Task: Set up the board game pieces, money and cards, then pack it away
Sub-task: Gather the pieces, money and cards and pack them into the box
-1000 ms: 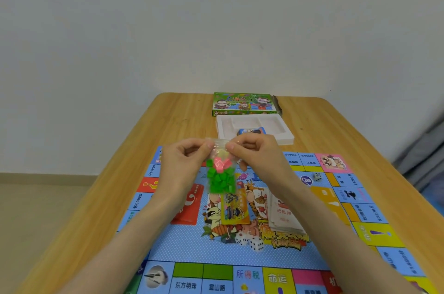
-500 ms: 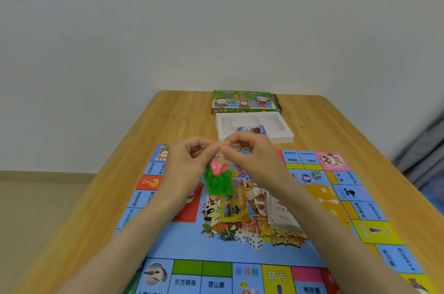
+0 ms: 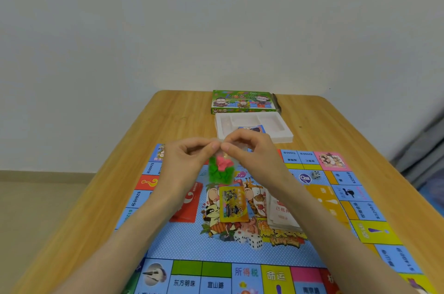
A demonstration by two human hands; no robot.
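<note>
Both thumbs have drawn together until they nearly meet at the mouth of the small clear bag (image 3: 221, 171) of green and pink pieces, which hangs over the far middle of the board (image 3: 182, 243). Left hand (image 3: 185, 166) and right hand (image 3: 254, 156) each pinch its top edge, so neither is free. To open it well, I'd judge a gentle sideways pull is best, with the bag upright and low so nothing scatters. Beneath lie a yellow card pack (image 3: 233, 204), a pale card stack (image 3: 282, 212) and two dice (image 3: 249, 240) — beyond, the white tray (image 3: 283, 135) and box (image 3: 242, 101).
</note>
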